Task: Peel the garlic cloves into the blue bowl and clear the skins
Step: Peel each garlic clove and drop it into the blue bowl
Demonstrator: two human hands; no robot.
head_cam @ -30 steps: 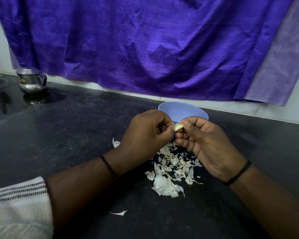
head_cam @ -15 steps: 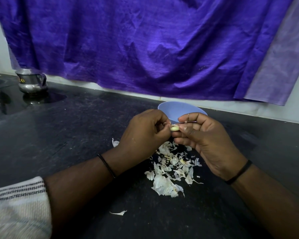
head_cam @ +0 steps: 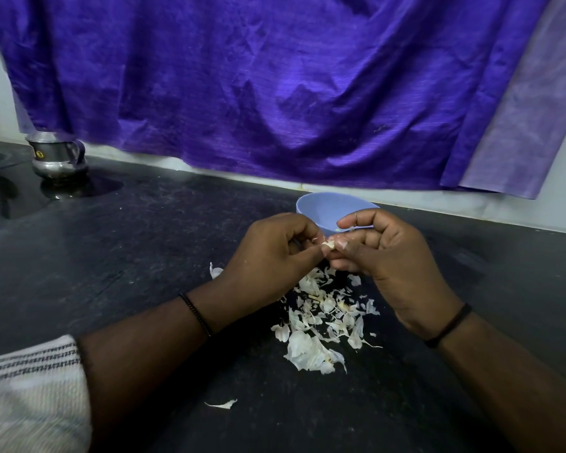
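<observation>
A small pale garlic clove (head_cam: 328, 245) sits between the fingertips of both hands, just in front of the blue bowl (head_cam: 327, 207). My left hand (head_cam: 268, 266) pinches it from the left with curled fingers. My right hand (head_cam: 389, 256) holds it from the right, thumb and forefinger raised above it. A pile of white garlic skins (head_cam: 320, 318) lies on the black counter below the hands. The bowl's inside is mostly hidden by my right hand.
A steel jug (head_cam: 57, 155) stands at the far left of the black counter (head_cam: 144, 256). One skin (head_cam: 215, 271) lies left of the pile, another (head_cam: 222, 404) near the front. A purple cloth (head_cam: 275, 86) hangs behind the bowl.
Both hands have stayed together at the clove, shifting slightly down. My right thumb and forefinger have lifted above the clove.
</observation>
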